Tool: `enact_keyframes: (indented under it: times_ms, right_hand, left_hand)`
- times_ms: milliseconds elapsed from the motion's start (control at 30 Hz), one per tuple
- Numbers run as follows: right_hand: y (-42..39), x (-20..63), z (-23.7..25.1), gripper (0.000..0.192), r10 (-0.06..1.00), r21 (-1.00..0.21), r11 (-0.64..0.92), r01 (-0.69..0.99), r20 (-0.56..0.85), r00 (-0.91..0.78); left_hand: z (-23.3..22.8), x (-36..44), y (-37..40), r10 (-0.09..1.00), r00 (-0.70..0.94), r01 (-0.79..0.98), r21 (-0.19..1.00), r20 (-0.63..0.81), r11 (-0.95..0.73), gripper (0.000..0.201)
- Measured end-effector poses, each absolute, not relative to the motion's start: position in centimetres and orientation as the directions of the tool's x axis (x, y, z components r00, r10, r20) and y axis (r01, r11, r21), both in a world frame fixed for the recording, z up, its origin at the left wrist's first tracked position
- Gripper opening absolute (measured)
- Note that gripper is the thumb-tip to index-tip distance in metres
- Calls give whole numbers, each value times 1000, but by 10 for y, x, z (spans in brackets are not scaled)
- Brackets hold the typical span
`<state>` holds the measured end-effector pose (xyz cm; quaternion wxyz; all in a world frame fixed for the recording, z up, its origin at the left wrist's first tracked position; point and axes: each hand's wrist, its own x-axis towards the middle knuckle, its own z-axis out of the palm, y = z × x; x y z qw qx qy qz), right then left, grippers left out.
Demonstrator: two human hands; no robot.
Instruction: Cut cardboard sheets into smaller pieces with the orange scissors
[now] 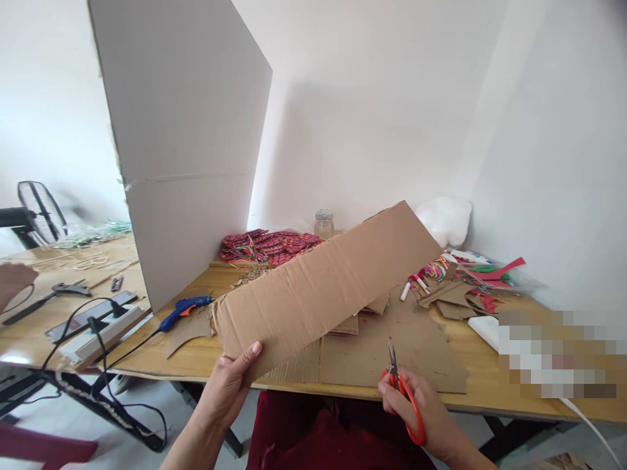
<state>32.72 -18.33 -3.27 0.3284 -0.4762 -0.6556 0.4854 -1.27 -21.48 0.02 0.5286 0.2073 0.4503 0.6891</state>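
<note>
My left hand (229,385) grips the near lower edge of a long brown cardboard strip (323,284) and holds it up, slanted over the wooden table (196,356). My right hand (425,408) holds red-handled scissors (405,391), blades closed and pointing up, just right of the strip's lower end. Flat cardboard pieces (406,346) lie on the table under the strip.
A tall grey board (181,137) stands at the left. A blue glue gun (183,310), a power strip (100,333), colourful threads (269,247), a glass jar (324,224), markers and paper scraps (480,277) lie about. Another person's hand (14,281) and a fan (42,212) are far left.
</note>
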Motion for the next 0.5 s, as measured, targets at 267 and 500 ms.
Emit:
enact_keyframes:
  times_ms: [267,500]
  right_hand:
    - [-181,331,-33,33,930,-942,102,319,-24,-367]
    - [-185,330,-28,31,909,-923,131,362,-33,-415]
  left_hand:
    - [2,-6,-214,918,-361,-542,838,-161,-66,77]
    - [-1,-6,-214,902,-347,-551,834,-258,27,64]
